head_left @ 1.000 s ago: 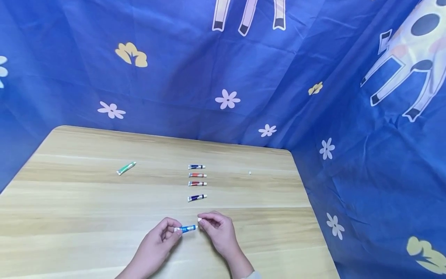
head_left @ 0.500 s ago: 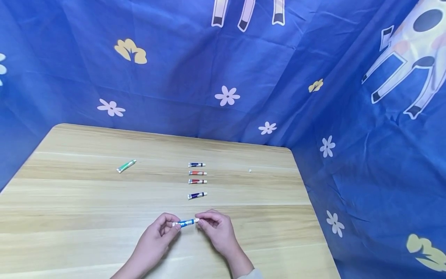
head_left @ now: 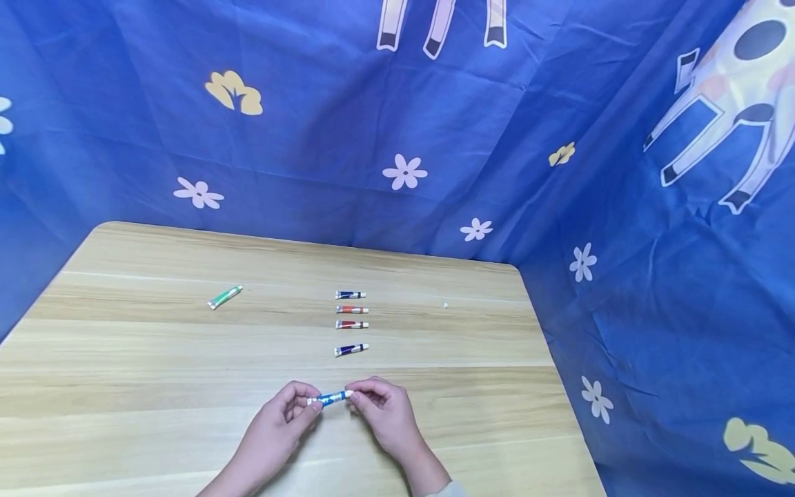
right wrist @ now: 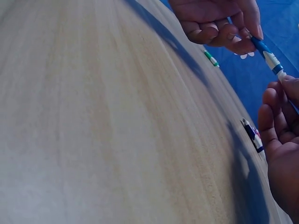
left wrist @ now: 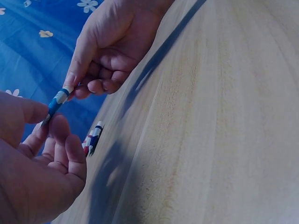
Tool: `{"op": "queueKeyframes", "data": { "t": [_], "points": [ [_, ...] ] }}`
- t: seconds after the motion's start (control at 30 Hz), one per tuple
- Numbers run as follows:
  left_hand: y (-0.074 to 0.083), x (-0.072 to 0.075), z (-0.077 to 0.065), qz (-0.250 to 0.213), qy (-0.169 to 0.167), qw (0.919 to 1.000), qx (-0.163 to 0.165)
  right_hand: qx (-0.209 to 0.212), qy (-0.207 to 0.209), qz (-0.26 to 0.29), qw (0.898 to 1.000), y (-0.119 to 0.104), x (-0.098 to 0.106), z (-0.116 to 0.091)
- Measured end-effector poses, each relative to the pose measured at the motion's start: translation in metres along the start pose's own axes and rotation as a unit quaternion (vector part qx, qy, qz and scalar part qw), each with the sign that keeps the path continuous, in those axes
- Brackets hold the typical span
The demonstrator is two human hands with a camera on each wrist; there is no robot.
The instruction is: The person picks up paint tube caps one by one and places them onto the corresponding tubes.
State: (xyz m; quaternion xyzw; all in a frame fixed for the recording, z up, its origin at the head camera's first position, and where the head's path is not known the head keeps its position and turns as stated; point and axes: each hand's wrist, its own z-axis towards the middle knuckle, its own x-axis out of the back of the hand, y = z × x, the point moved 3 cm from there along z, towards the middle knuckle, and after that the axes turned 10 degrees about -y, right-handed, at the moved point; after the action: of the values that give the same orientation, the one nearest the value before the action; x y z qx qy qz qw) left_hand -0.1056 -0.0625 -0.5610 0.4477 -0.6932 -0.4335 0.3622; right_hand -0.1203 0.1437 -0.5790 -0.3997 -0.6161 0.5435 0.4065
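A small blue-and-silver paint tube (head_left: 332, 398) is held above the near part of the table between both hands. My left hand (head_left: 276, 428) pinches its flat tail end between thumb and fingers. At the other end, my right hand (head_left: 386, 421) pinches the white cap (head_left: 349, 393), which sits at the tube's neck. In the left wrist view the blue tube (left wrist: 58, 101) slants from the left fingertips up to the right thumb. The right wrist view shows the same tube (right wrist: 268, 57), its white tip mostly covered by the right fingertips.
Beyond the hands, several tubes lie in a column: a dark purple one (head_left: 351, 350), a dark red one (head_left: 352, 324), an orange-red one (head_left: 352, 310) and a navy one (head_left: 350, 295). A green tube (head_left: 225, 297) lies left; a tiny white piece (head_left: 445, 305) lies right. Blue curtains surround the table (head_left: 155, 386).
The white cap in my right hand was apart from the blue tube's nozzle a second ago; now it is against the tube's end. The tubes on the table have not moved.
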Motion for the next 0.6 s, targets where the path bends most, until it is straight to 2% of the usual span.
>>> {"op": "queueKeyframes", "data": {
  "t": [0.13,0.27,0.4,0.6],
  "points": [
    [0.001,0.000,0.000,0.015,0.002,0.9999,-0.005,-0.006,-0.003,-0.007,1.000,0.002,-0.001,0.000],
    [0.001,0.001,-0.002,0.048,0.007,0.9987,-0.013,-0.013,-0.010,-0.010,1.000,0.005,-0.002,0.000],
    [0.002,0.001,-0.004,0.074,0.012,0.9971,-0.013,-0.033,-0.011,-0.019,0.999,0.009,-0.005,0.000],
    [-0.001,-0.004,-0.003,0.072,0.003,0.9974,-0.004,-0.062,0.006,-0.050,0.997,0.010,-0.010,0.000]
  ]
}}
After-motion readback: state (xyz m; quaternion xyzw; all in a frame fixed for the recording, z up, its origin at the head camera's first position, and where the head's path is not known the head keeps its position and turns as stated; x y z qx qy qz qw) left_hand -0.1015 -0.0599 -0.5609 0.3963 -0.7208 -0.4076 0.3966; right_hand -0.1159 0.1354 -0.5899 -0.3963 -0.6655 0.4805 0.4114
